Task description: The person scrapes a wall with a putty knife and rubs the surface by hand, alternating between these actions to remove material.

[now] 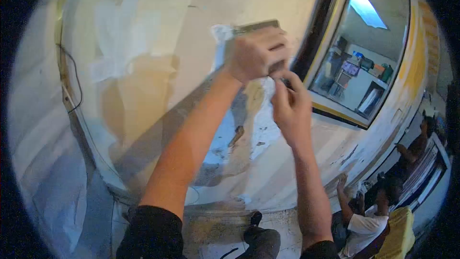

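My left hand (254, 56) is closed on a flat, dark-edged scraper (257, 27) held against the upright panel, blurred a little by motion. My right hand (293, 108) sits just below, its fingertips pinched together and meeting the underside of the left fist; whatever is between them is hidden. Beside the scraper's left end, a white filler smear (222, 33) marks the panel (206, 0). Under both hands runs a rough white and tan patch (261, 115) with dark chips and a brown mark.
A framed window (359, 52) on the right shows shelves and boxes. Pale plastic sheeting (48, 172) hangs at the left, near a thin dark cable (76, 76). At lower right is another person in a white shirt (366, 230), next to yellow cloth (398, 230).
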`<state>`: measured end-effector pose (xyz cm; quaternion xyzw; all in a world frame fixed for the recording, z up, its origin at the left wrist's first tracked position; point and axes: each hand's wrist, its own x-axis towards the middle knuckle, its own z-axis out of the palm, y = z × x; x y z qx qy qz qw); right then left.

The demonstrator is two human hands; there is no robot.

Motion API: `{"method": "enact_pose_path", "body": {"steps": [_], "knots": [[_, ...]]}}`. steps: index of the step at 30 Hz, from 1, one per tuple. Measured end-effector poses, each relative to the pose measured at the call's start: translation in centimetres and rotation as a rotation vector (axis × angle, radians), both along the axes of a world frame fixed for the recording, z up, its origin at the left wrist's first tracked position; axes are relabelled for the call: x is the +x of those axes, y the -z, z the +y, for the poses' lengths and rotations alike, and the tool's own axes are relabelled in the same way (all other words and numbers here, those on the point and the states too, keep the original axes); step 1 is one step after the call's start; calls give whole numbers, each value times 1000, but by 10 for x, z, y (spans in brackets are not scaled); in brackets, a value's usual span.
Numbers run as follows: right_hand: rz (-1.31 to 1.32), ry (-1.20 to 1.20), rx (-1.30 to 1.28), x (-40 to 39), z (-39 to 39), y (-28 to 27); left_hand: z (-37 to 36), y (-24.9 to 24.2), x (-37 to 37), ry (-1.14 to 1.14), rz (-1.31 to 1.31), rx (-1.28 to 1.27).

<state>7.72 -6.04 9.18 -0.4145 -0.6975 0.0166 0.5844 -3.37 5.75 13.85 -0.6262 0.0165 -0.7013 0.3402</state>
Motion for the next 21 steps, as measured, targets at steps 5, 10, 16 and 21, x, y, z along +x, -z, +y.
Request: {"method": "enact_pose_path", "body": {"steps": [5, 10, 16, 21], "knots": [[18, -14, -16, -16, -20, 3, -10, 6, -8, -18, 52, -55], [-28, 89, 22, -19, -16, 4, 0, 5, -4, 3, 33, -30], [-39, 118, 100, -30, -9, 8, 1, -1, -14, 1, 94, -25], [140, 17, -2, -30, -15, 34, -8, 16, -15, 0, 264, -83]]}}
